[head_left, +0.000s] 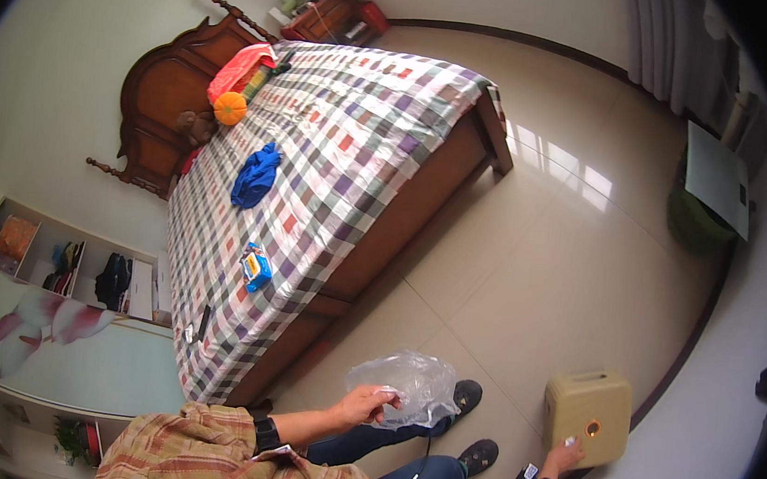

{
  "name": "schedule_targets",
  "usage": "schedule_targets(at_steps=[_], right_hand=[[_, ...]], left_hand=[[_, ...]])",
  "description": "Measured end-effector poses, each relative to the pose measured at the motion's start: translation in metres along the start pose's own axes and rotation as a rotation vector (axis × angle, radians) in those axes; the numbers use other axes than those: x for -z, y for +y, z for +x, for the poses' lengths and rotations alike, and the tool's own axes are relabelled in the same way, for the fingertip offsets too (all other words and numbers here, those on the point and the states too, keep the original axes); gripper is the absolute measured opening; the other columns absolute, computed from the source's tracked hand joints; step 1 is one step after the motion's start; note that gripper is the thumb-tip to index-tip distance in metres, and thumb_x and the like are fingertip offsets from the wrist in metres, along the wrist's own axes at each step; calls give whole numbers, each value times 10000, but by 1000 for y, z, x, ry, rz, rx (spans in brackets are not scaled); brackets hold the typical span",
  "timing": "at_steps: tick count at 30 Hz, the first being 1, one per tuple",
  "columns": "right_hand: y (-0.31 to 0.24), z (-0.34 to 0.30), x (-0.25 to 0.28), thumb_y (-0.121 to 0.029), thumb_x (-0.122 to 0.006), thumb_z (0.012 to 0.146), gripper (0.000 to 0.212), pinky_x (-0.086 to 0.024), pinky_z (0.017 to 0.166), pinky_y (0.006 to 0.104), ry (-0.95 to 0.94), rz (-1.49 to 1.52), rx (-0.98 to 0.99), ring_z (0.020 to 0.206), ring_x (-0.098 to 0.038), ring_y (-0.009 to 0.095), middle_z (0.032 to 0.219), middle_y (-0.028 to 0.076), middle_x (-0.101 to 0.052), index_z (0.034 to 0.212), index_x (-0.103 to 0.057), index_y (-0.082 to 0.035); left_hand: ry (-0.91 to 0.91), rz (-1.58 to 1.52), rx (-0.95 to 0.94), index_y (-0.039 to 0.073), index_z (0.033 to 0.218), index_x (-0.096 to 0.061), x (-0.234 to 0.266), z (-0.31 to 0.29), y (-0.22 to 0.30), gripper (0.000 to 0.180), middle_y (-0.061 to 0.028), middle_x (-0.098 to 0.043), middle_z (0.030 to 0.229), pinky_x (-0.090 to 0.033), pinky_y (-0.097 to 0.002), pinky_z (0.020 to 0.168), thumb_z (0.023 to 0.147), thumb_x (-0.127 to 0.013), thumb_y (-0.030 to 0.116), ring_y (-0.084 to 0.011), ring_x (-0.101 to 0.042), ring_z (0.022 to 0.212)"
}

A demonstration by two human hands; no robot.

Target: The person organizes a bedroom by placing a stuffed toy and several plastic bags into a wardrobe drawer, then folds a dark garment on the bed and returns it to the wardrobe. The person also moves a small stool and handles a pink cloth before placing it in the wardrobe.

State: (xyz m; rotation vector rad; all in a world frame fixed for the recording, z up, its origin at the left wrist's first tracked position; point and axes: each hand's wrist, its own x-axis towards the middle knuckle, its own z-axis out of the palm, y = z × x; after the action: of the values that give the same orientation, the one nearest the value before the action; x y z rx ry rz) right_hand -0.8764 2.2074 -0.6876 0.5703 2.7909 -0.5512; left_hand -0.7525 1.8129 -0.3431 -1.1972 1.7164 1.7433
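My left hand (366, 406) is closed on a clear plastic bag (419, 385), which hangs puffed out over the floor beside my shoes. Down at the lower right, my right hand (563, 457) is at the front side of a beige box (591, 402) with rounded corners. Its fingers are drawn together, with a small whitish bit at their tips that is too small to name. On the face of the box, close to that hand, is a dark round spot with an orange ring. I cannot tell whether the fingers press on the box.
A bed with a checked sheet (344, 170) fills the middle, with a blue cloth (257, 175), a blue packet (255, 268) and an orange round cushion (230, 109) on it. Shelves (72, 263) stand at the left. A green container (696, 216) under a grey board is by the right wall.
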Motion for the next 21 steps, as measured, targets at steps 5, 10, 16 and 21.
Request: schedule_targets(at_steps=[5, 10, 16, 21], right_hand=[[15, 10, -15, -59, -721, 688, 471, -457, 822, 426, 30, 31, 24, 939, -531, 386, 1058, 212, -493, 1120, -533, -47], [-58, -14, 31, -29, -655, 737, 404, -489, 786, 347, 26, 397, -15, 873, -587, 283, 1061, 156, -577, 1119, -531, 11], [-238, -130, 193, 20, -603, 735, 296, -503, 694, 266, -1300, 1088, 395, 824, -600, 150, 963, 92, -609, 1027, -563, -6], [-323, -194, 227, -138, -619, 811, 261, -505, 732, 328, -1775, 888, 360, 869, -608, 195, 979, 96, -614, 1021, -590, 14]], left_hand=[[83, -48, 69, 76, 996, -636, 9, 9, -3, 323, -19, -571, 693, -400, -205, 511, 931, -452, 334, -76, -496, 580], [95, -149, 36, 68, 1028, -621, -3, -4, -1, 339, -40, -567, 707, -376, -210, 495, 935, -438, 338, -84, -477, 565], [-74, -362, -183, 73, 1100, -571, -21, -45, 41, 350, -12, -604, 951, -300, -173, 442, 945, -442, 359, -51, -455, 574], [-319, -590, -258, 54, 986, -601, -23, -103, 74, 364, -29, -517, 619, -292, -195, 445, 940, -438, 376, -72, -414, 530]])
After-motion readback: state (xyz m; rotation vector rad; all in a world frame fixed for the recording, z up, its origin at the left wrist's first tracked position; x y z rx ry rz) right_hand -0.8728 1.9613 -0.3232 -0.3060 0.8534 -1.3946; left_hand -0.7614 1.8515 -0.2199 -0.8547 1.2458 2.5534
